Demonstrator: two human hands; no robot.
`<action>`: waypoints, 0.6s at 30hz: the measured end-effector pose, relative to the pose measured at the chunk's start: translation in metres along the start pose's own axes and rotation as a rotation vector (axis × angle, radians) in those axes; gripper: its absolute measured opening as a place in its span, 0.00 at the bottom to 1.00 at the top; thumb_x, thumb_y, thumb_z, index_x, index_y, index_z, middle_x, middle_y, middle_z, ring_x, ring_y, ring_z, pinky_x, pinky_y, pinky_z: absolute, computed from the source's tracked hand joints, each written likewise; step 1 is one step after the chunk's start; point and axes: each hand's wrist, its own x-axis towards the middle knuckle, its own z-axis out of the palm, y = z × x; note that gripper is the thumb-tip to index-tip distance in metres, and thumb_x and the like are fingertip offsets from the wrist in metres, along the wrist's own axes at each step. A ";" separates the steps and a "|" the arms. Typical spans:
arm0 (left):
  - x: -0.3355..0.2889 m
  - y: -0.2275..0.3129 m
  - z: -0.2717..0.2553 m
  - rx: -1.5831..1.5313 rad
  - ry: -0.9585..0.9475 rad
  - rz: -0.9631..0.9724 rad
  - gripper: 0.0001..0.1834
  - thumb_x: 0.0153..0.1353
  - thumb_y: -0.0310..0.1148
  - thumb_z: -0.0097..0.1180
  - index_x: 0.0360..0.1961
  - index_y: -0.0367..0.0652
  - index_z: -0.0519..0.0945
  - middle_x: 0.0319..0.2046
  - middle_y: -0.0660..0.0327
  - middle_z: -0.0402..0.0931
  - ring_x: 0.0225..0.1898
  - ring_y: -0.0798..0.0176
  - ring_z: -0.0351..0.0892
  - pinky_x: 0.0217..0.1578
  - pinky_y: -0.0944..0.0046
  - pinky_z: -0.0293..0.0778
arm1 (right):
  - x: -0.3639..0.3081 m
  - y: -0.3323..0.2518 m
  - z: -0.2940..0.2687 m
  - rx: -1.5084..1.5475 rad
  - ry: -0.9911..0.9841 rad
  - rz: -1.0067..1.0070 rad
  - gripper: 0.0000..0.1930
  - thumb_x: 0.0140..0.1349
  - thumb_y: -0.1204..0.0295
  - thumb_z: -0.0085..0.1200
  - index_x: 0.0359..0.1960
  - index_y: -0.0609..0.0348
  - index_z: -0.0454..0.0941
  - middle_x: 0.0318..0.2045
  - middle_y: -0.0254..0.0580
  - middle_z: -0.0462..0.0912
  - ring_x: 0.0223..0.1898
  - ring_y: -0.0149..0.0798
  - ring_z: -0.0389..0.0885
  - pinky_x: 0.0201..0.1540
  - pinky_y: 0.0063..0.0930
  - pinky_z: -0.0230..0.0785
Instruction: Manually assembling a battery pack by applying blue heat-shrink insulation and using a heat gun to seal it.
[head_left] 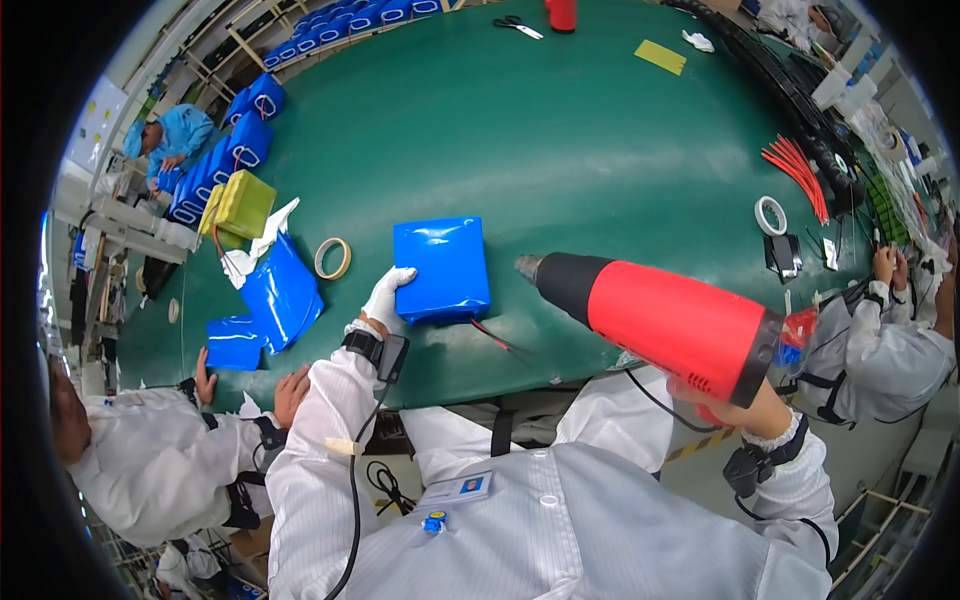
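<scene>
My left hand (387, 298), in a white glove, grips the left edge of a blue film-wrapped battery pack (440, 265), its thumb over the top face. Red and black wires (490, 335) come out of the pack's near side. In my right hand (765, 412) is a red heat gun (675, 322) with a black front collar. Its metal nozzle (527, 266) points left toward the pack, with a gap between them. The gun's body hides most of my right fingers.
Blue film sleeves (282, 298), a tape roll (332, 258) and a yellow pack (245, 205) lie left, near a co-worker's hands (290, 395). Rightward are red tubes (800, 178), a white tape roll (770, 215) and another person's hands (888, 266). Scissors (518, 27) lie far off.
</scene>
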 end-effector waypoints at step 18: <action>0.003 -0.001 0.011 -0.041 0.075 -0.022 0.40 0.60 0.55 0.61 0.65 0.40 0.67 0.59 0.47 0.73 0.57 0.46 0.75 0.59 0.45 0.70 | -0.025 -0.004 -0.038 -0.265 -0.257 -0.190 0.42 0.45 0.57 0.74 0.63 0.60 0.72 0.61 0.51 0.74 0.63 0.56 0.72 0.67 0.46 0.61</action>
